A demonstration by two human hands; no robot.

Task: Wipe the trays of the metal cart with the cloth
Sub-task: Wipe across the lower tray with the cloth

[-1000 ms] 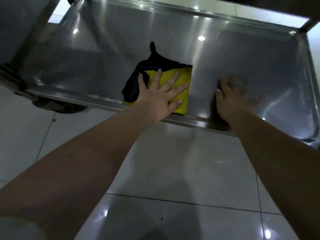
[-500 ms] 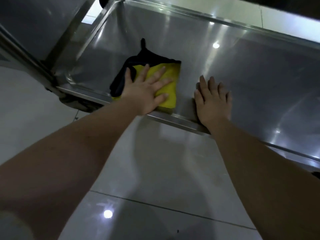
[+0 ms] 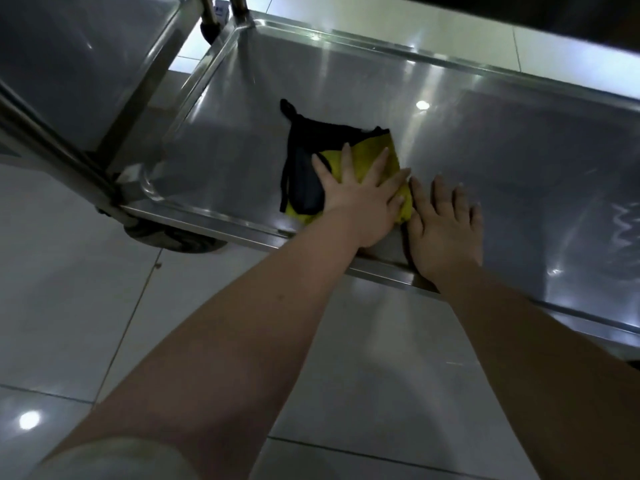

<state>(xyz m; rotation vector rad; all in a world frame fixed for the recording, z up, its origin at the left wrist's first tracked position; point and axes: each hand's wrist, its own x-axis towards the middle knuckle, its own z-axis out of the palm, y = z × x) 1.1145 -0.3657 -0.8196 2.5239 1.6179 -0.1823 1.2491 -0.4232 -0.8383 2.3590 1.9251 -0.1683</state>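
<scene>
1. Cloth [image 3: 369,150] lies near the tray's [image 3: 207,216] front edge, pressed under the flat, open left hand [image 3: 360,202].
2. Right hand [image 3: 446,226], flat and empty, has closed in beside it, so wiping is probably still midway.

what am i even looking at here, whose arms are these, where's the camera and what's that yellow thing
There is no machine here. A person works with two bare hands, and the camera sits on their head, looking forward and down, so both arms reach in from the bottom of the picture. In front of them is a low steel tray of a metal cart. One cart wheel shows under the tray's left corner, on a tiled floor. On the tray lies a yellow and black cloth. The left hand presses flat on it with fingers spread, not curled round it. The right hand rests flat on the bare tray just beside the cloth, holding nothing.
</scene>
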